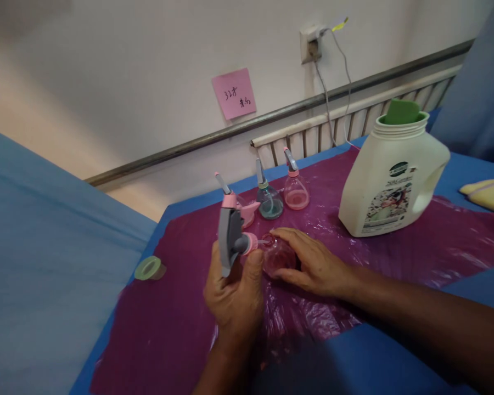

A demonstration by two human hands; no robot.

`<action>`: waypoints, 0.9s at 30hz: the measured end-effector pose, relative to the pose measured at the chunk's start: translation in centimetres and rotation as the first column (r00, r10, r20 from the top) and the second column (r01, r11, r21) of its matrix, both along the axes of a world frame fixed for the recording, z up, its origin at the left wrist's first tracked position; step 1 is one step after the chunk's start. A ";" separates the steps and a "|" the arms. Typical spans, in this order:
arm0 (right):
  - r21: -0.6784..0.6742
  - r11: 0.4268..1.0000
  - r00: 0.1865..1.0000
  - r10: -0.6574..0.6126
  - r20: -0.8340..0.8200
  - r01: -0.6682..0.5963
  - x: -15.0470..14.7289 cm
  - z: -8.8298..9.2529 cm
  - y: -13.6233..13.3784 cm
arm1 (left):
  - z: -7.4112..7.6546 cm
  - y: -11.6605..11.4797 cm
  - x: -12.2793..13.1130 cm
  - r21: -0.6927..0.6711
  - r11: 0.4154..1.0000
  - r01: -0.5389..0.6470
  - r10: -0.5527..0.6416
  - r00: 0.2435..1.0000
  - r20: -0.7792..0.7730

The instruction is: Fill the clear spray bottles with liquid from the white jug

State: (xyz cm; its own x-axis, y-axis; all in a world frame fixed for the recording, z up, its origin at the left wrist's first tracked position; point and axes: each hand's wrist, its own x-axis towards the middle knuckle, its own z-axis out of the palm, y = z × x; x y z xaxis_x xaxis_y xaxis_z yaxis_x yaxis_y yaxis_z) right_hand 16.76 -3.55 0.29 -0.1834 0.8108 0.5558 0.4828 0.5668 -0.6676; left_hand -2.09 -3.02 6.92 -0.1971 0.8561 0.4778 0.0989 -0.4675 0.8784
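Left fingers (253,266) clamped on spray head (229,236), at nine o'clock of pink bottle (279,260); right fingers (291,238) clamped round bottle; advisable: guide tube (264,242) squarely into neck (269,239)

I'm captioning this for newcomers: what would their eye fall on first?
Probably the big cream jug on the purple sheet at right. Then, near the center, the gray-and-pink spray head in the left grip, its tube at the mouth of a transparent bottle in the right grip. Small spray bottles stand behind.
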 end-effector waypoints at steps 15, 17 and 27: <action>-0.044 0.999 0.999 -0.031 -0.013 0.031 0.1 -0.4 -0.6 | 3.4 -1.3 -9.1 0.137 0.929 -0.345 0.354 0.934 -0.049; -0.050 0.998 0.999 -0.041 -0.004 0.041 0.2 -0.6 -0.7 | 2.7 -1.0 -11.5 0.070 0.905 -0.419 0.425 0.898 -0.117; -0.094 0.994 0.998 -0.051 0.034 0.054 0.4 -1.2 -1.0 | -2.0 -0.4 -17.4 -0.135 0.820 -0.556 0.533 0.828 -0.173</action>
